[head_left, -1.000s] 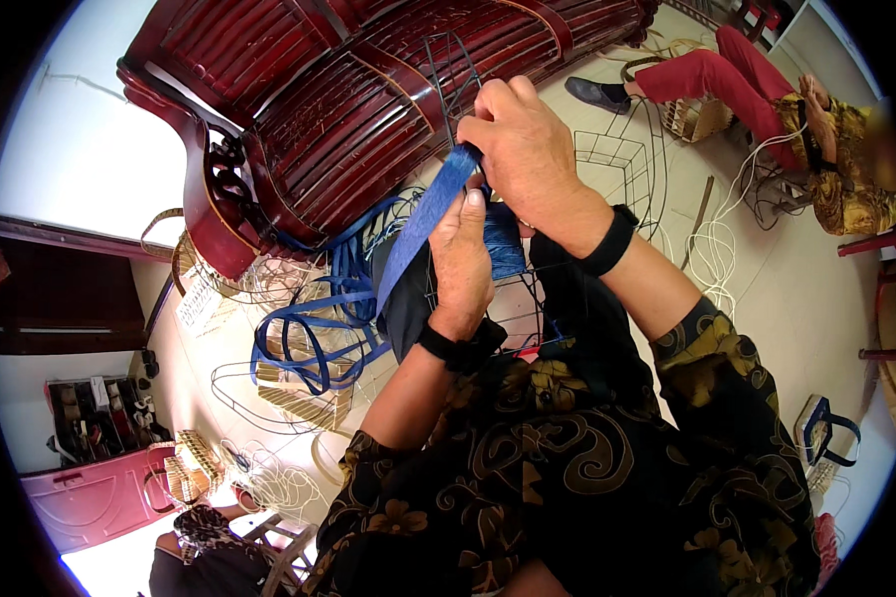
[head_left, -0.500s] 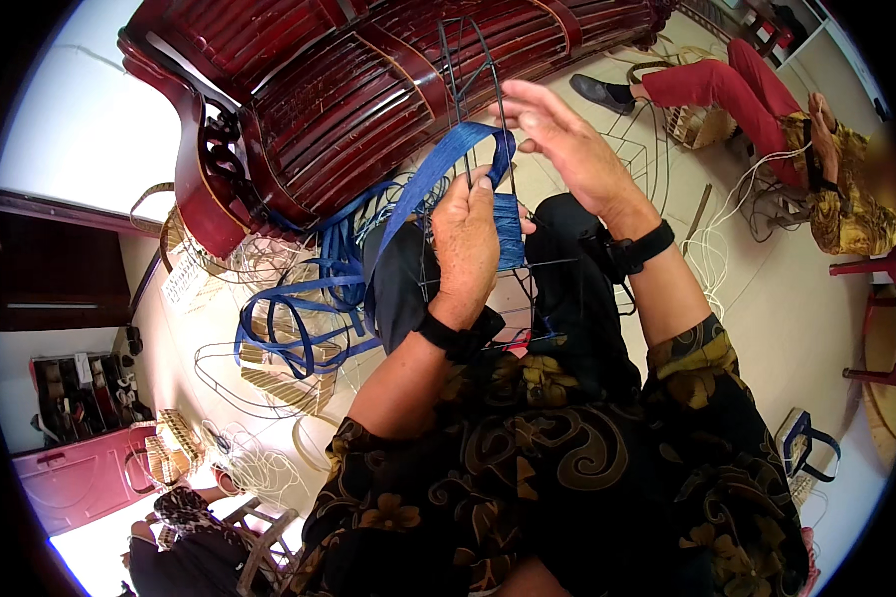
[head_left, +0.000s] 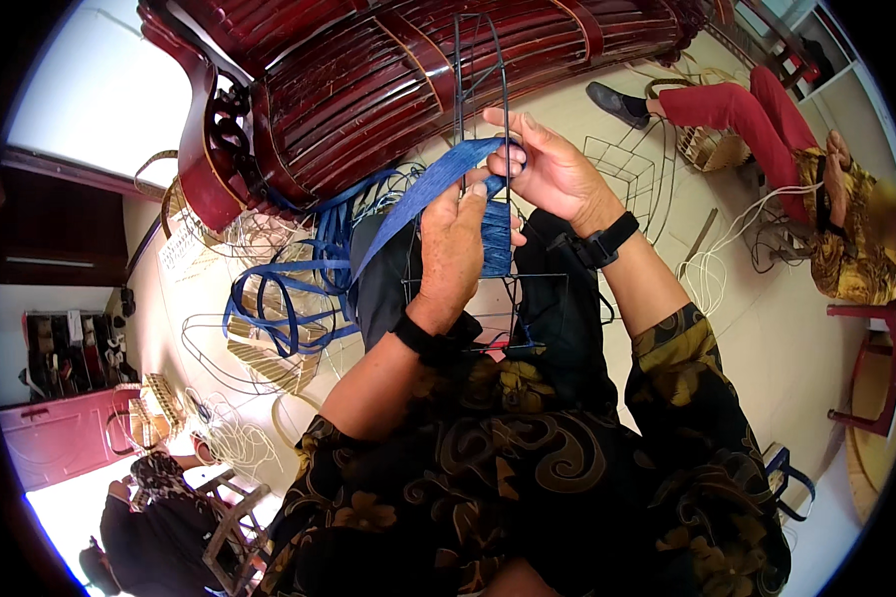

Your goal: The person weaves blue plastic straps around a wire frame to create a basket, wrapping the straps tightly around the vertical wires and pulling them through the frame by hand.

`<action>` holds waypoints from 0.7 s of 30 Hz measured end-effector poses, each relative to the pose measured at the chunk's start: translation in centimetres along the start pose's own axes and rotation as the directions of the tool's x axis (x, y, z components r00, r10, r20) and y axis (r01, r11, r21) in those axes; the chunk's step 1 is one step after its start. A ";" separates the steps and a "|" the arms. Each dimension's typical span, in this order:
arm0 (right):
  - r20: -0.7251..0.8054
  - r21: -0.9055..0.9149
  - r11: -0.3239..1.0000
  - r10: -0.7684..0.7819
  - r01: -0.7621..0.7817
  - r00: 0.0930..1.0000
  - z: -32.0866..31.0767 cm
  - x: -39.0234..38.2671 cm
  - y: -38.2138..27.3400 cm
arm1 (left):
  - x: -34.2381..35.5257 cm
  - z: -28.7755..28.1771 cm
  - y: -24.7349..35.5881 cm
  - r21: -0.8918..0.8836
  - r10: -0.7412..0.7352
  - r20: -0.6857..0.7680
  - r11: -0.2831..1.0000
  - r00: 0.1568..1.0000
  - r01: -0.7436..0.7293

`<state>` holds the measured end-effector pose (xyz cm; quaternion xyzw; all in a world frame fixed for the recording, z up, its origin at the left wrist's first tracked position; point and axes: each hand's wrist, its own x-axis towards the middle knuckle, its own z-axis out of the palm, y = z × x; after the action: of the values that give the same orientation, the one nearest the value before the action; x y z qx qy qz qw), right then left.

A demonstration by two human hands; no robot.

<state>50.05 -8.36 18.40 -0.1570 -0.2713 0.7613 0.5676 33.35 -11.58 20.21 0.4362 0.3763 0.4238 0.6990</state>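
Clasping wire frame (head_left: 496,251) with left grip (head_left: 452,249); holding blue strip (head_left: 426,194) at frame's edge with right grip (head_left: 558,177). Flanked rightward by pale floor (head_left: 742,333).

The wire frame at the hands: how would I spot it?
Find the dark red bench across the top, then the left hand and right hand below it. There you'll see a dark wire frame, partly filled with blue strip, unlike the bare wire cage on the floor.
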 end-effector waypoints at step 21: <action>-0.113 -0.633 0.774 -0.064 -0.022 0.992 0.2 -13.7 -5.1 | -6.9 -2.2 -1.2 -0.208 0.130 0.123 0.973 0.984 -0.102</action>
<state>58.10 -20.31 20.64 -0.3840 -0.4763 0.6076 0.5065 29.30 -17.58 19.42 0.4124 0.2569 0.4693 0.7374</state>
